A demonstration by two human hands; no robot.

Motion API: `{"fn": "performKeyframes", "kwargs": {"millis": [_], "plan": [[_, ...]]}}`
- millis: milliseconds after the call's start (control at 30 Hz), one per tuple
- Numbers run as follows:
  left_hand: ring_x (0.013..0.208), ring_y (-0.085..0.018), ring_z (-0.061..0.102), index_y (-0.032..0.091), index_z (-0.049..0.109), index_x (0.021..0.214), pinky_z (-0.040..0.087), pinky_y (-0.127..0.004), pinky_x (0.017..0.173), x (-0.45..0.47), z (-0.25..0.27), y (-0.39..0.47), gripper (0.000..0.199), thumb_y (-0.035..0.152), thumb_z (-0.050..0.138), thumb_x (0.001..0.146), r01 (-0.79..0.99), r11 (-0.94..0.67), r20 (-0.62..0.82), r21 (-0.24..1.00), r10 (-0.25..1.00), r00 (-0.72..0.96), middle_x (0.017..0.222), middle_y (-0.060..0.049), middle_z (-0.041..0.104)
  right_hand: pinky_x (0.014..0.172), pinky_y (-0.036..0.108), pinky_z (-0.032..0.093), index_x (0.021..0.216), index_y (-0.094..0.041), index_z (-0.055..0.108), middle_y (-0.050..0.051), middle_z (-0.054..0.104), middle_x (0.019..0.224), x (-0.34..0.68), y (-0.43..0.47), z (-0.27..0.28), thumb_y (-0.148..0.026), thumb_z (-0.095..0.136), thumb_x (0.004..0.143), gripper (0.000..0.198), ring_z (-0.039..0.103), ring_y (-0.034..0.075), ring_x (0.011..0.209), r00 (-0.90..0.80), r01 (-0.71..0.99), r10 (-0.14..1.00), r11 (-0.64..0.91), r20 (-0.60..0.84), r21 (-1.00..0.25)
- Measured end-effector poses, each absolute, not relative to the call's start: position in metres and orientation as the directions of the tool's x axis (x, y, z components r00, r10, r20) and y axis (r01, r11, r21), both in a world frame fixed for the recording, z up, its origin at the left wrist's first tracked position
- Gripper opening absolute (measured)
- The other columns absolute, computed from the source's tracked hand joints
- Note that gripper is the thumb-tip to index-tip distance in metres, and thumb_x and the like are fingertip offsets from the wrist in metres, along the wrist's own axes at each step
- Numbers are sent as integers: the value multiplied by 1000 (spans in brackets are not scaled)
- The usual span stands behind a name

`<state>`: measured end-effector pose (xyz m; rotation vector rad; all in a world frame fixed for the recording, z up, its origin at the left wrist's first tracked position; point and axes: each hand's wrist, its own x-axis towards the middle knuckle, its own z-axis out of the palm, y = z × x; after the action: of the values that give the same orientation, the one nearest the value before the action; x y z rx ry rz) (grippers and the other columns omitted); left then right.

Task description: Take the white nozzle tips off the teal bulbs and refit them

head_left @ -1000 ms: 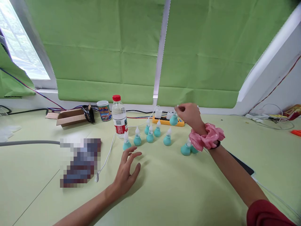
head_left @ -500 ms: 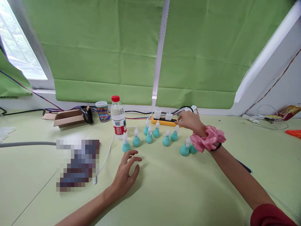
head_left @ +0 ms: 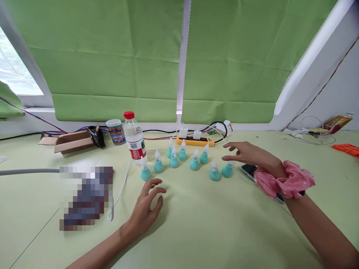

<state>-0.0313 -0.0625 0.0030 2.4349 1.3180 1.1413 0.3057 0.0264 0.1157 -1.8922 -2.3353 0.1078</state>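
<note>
Several small round teal bulbs with pale pointed tips stand on the pale green table; their exact kind I cannot tell. My left hand (head_left: 148,203) rests on the tabletop, fingers curved and apart, holding nothing. Just beyond its fingertips is the leftmost teal bulb (head_left: 145,172). Over on the right, my right hand (head_left: 246,154) hovers with thumb and fingers apart and nothing between them. Close below its fingertips is the rightmost teal bulb (head_left: 227,170), its tip partly hidden. Beside that one stands another teal bulb (head_left: 214,173). A pink scrunchie (head_left: 283,179) circles my right wrist.
Behind the bulbs lies a yellow power strip (head_left: 195,141) with white plugs and cables. To the left stand a red-capped water bottle (head_left: 135,142), a can-like tub (head_left: 116,133) and an open cardboard box (head_left: 74,142). A phone (head_left: 249,170) lies partly under my right wrist.
My right hand has moved right and toward me, away from the power strip, uncovering the rightmost teal bulb and part of the phone. My left hand stays put. The view has shifted slightly.
</note>
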Motion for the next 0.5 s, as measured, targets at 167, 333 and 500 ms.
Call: {"fn": "performKeyframes", "kwargs": {"millis": [167, 333, 500], "plan": [[97, -19, 49, 19, 50, 88, 44, -33, 80, -32, 1, -61, 17, 13, 37, 80, 665, -605, 551, 438, 765, 333, 107, -9, 44, 66, 32, 42, 110, -22, 51, 6, 61, 98, 296, 18, 98, -58, 30, 79, 52, 57, 23, 83, -187, 977, 971, 199, 149, -74], [103, -21, 44, 18, 48, 99, 43, -34, 82, -31, 3, -66, 23, 12, 37, 81, 649, -687, 518, 328, 705, 484, 112, -11, 42, 56, 27, 39, 94, -19, 59, 6, 63, 93, 287, 16, 56, -39, 36, 83, 32, 58, 22, 80, -222, 974, 931, 202, 291, 99], [101, -25, 43, 18, 39, 116, 42, -41, 80, -9, 5, -67, 34, 19, 38, 83, 681, -724, 354, 107, 668, 655, 116, -13, 43, 55, 25, 38, 103, -18, 55, 4, 64, 90, 272, 14, 45, -25, 38, 84, 26, 60, 18, 73, -429, 898, 800, 426, 418, 107]]}}
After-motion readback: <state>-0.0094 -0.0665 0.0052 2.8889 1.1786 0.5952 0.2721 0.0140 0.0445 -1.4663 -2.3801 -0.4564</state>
